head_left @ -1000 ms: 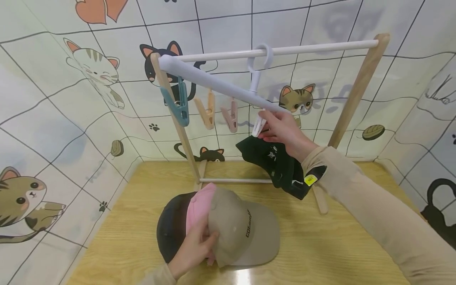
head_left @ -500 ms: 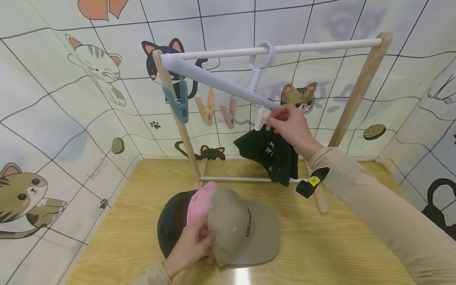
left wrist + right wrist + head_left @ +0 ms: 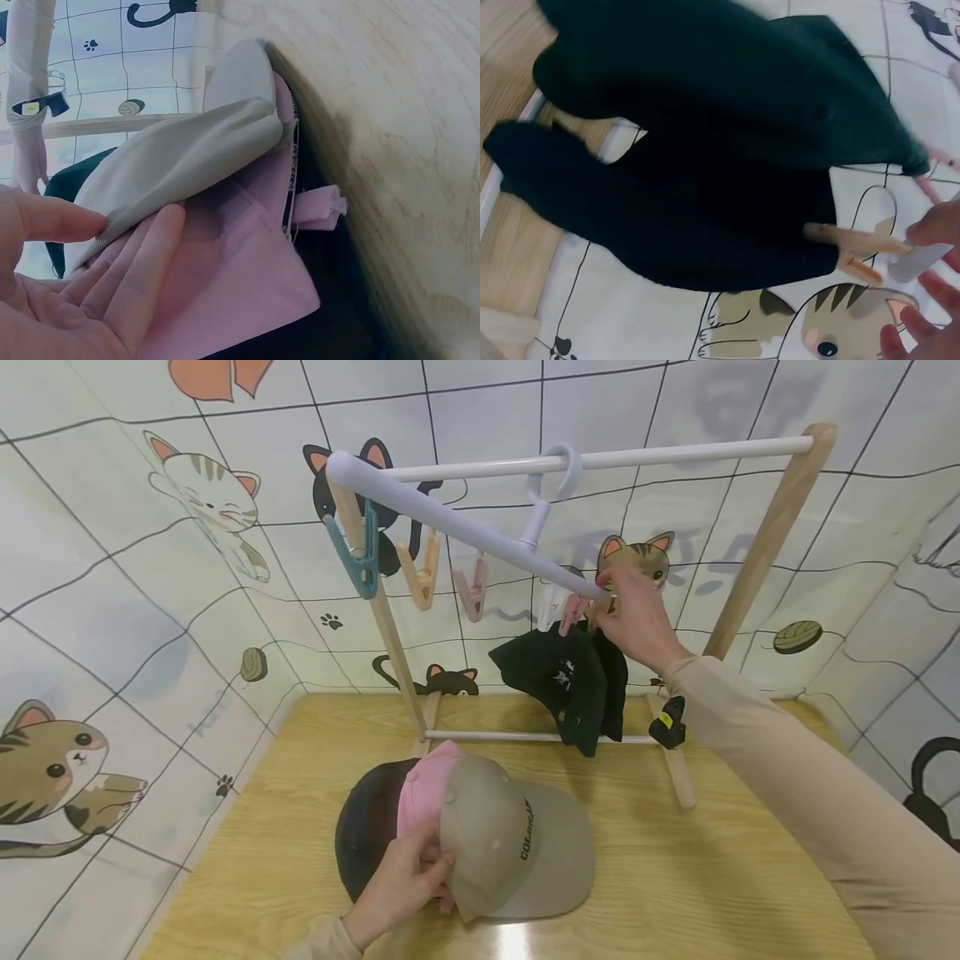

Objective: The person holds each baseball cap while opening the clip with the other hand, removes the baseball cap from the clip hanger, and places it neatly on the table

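Note:
My left hand (image 3: 397,881) pinches the rim of a beige baseball cap (image 3: 480,827) between thumb and fingers; a pink cap (image 3: 232,292) and a dark cap (image 3: 363,835) are nested behind it. My right hand (image 3: 641,618) holds the right end of a pale lavender clip hanger (image 3: 468,531), thumb and fingers round its tip (image 3: 919,262). Under that end hangs a dark green cap (image 3: 573,685), near a white clothespin (image 3: 551,606) and a pink clothespin (image 3: 572,614). In the right wrist view, an orange clothespin (image 3: 855,241) bites the cap's edge.
The hanger hooks over the white rail of a wooden-sided rack (image 3: 772,535). On its left half hang a blue clothespin (image 3: 358,556), a peach one (image 3: 422,572) and a dusty pink one (image 3: 472,587). Behind the wooden table (image 3: 262,835) stands a cat-patterned wall (image 3: 480,410).
My right hand has left the white clothespin and moved right to the hanger's end. The hanger's left end has swung nearer, and the green cap hangs from its right side. My left hand stays put.

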`<state>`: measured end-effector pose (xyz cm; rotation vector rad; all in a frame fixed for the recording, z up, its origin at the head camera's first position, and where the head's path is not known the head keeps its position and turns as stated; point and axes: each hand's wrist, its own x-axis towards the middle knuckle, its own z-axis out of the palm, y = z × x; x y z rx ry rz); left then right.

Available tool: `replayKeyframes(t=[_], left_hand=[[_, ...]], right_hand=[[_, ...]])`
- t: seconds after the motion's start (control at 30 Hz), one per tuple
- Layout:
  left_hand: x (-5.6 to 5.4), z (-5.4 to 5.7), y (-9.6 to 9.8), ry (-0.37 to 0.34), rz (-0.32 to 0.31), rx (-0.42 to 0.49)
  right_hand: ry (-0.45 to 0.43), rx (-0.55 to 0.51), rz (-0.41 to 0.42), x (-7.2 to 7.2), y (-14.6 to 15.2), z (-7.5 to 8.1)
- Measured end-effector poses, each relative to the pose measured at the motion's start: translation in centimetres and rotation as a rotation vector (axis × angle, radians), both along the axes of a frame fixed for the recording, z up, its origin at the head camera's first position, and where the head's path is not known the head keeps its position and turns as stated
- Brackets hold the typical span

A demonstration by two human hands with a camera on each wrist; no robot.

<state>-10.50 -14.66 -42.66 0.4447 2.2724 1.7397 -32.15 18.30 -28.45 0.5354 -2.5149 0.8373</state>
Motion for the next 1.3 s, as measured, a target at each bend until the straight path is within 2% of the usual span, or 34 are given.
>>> replayKeyframes(t=[0.13, 0.33, 0.4, 0.5, 0.67, 0.8, 0.93, 1.07, 1.3], left_hand=[[0.0, 0.4, -0.1, 0.044, -0.01, -0.007], [-0.6, 1.2, -0.6, 0.298, 0.058, -0.215], [-0.9, 1.5, -0.8, 0.349, 0.067, -0.254], [-1.6, 2.0, -1.0, 0.377, 0.064, -0.27], [-2.7, 3.2, -0.8, 0.435, 0.09, -0.376], [-3.5, 4.5, 0.1, 0.423, 0.105, -0.472], [-4.3, 5.9, 1.3, 0.44, 0.105, -0.557], [-5.1, 7.0, 2.4, 0.475, 0.088, -0.59], [-6.7, 8.0, 4.1, 0.501, 0.064, -0.635]], right_hand=[[0.034, -0.036, 0.018, 0.2, 0.7, -0.3], [0.045, -0.092, -0.051, 1.0, 1.0, -0.3], [0.061, -0.103, -0.076, 1.3, 1.2, -0.2], [0.085, -0.107, -0.094, 1.9, 1.4, 0.2], [0.107, -0.096, -0.117, 2.6, 1.7, 0.7], [0.131, -0.088, -0.123, 2.7, 1.8, 0.9], [0.177, -0.077, -0.121, 2.8, 1.6, 1.0], [0.206, -0.067, -0.13, 3.0, 1.5, 1.2], [0.24, -0.044, -0.151, 3.2, 1.3, 2.0]])
